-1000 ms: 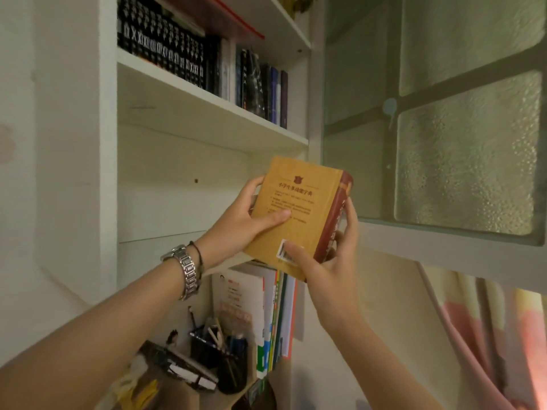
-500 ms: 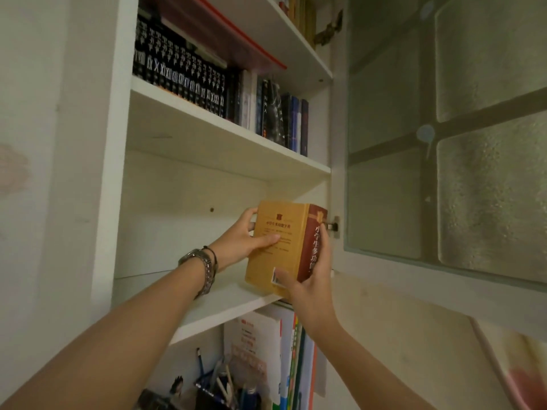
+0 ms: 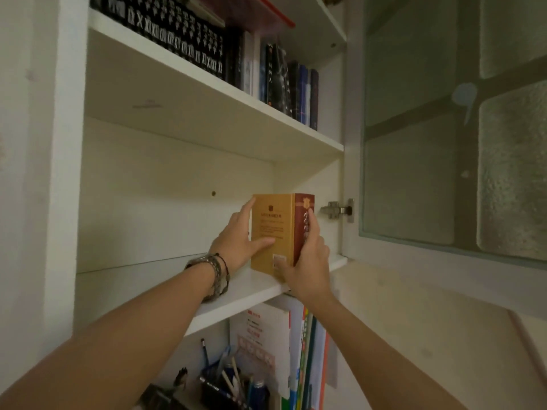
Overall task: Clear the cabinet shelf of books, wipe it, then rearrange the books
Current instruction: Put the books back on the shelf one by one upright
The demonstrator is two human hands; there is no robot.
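Both hands hold yellow book [image 3: 273, 229] upright on shelf [image 3: 154, 279].

Book [image 3: 273, 232] upright on shelf [image 3: 142, 281] (right end), beside hinge [image 3: 337, 209].

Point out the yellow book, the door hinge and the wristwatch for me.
yellow book [image 3: 270, 229]: head view, on its front cover.
door hinge [image 3: 337, 210]: head view, on the metal arm.
wristwatch [image 3: 217, 273]: head view, on the metal band.

The right hand [image 3: 307, 261] covers the lower spine of the book [image 3: 273, 232], and the print on its cover is too small to read. The top edge cuts off the black volumes [image 3: 177, 34] above. Down below, the pen holder [image 3: 231, 389] runs off the bottom edge.
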